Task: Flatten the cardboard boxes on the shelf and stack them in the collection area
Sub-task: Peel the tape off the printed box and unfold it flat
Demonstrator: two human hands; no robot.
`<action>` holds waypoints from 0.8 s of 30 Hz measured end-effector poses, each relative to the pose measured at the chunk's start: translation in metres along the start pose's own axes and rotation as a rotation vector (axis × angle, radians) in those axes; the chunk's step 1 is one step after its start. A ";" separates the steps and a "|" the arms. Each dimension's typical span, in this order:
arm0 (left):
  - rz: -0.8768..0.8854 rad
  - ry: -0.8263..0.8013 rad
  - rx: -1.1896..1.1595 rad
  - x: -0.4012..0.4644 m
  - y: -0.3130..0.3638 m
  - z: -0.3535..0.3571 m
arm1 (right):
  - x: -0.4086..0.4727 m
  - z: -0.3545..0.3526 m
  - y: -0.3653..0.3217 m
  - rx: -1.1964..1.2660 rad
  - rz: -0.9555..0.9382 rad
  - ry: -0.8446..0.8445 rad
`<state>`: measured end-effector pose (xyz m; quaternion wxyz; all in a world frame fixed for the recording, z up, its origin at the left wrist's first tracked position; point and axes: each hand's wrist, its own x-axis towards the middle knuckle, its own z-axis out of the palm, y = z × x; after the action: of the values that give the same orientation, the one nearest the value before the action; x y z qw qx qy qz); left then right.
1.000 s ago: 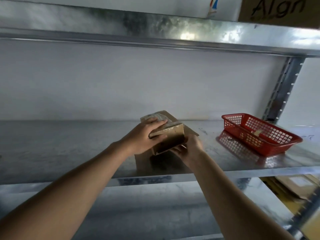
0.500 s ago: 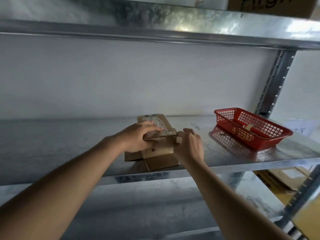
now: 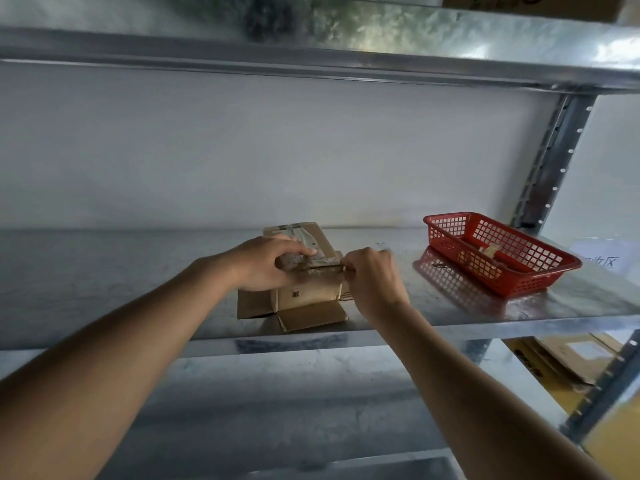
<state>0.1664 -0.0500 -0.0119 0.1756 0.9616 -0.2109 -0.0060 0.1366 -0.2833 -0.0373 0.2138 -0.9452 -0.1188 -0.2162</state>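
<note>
A small brown cardboard box [image 3: 304,295] stands on the metal shelf [image 3: 121,289], its bottom flaps spread flat toward me and clear tape across its top. My left hand [image 3: 266,263] grips the box's upper left edge, fingers curled over the taped top. My right hand [image 3: 372,275] pinches the right end of the tape strip at the box's upper right corner. The rear of the box shows behind my left hand.
A red plastic basket [image 3: 498,252] with tape scraps sits on the shelf to the right. A steel upright [image 3: 550,164] rises behind it. Flattened cardboard [image 3: 568,362] lies on the lower level at right. Another shelf [image 3: 311,43] runs overhead.
The box was tilted up in both hands a second ago; now it rests on the shelf with flaps splayed. My right hand moved from under it to its top right corner.
</note>
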 end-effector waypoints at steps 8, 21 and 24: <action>-0.058 0.068 0.067 0.006 0.025 -0.002 | -0.003 -0.010 0.020 -0.004 -0.008 0.014; -0.040 -0.084 -0.087 0.023 0.040 0.008 | 0.013 -0.028 0.038 -0.244 -0.374 -0.061; -0.061 -0.040 -0.235 0.025 0.046 0.012 | 0.009 -0.024 0.040 -0.248 -0.411 0.022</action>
<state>0.1694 -0.1026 -0.0058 0.2827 0.9400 -0.1829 -0.0554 0.1487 -0.3282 -0.0281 0.0488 -0.9177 -0.2790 -0.2786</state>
